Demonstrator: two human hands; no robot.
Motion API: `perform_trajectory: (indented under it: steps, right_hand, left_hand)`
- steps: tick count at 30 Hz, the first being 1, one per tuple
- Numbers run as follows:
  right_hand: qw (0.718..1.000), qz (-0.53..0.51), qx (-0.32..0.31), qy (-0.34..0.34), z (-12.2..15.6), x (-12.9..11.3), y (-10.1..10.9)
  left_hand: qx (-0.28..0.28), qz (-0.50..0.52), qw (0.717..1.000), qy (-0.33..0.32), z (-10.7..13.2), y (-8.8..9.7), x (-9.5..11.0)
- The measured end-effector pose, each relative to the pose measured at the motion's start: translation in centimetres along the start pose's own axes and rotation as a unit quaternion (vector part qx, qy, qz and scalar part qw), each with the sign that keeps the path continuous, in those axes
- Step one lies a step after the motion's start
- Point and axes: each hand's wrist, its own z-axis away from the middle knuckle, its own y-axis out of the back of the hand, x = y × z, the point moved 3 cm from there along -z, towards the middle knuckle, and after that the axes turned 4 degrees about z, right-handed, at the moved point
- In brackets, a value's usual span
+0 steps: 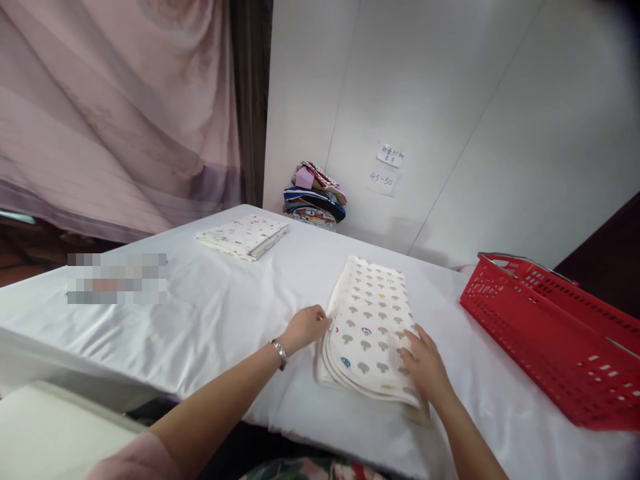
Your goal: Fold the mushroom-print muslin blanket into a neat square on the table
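A folded white cloth printed with grey mushrooms and a few coloured ones lies on the white-covered table in front of me. Its rounded corners and several layers show at the near left edge. My left hand, with a metal bracelet at the wrist, has its fingers curled and pinched at the cloth's left edge. On the right edge rests my right hand, its fingers stretched out and apart over the printed surface. Farther back on the left lies another folded white cloth with a small scattered print.
A red perforated plastic basket stands at the table's right side. Beyond the back edge is a stack of folded fabrics by the wall. Handwritten paper notes hang there. A pink curtain covers the left; a blurred patch hides something on the table.
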Motion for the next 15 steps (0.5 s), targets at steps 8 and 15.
perform_trajectory:
  steps: [8,15]
  right_hand:
    - [0.969,-0.002,-0.197,0.150,-5.6,-12.5,-2.4]
    - [0.965,0.163,-0.128,0.163,-8.1,-11.3,-8.5]
  left_hand:
    - [0.028,0.014,0.999,0.019,-4.1,-1.5,1.5]
    - [0.057,-0.026,0.998,0.032,-4.8,-2.9,1.1]
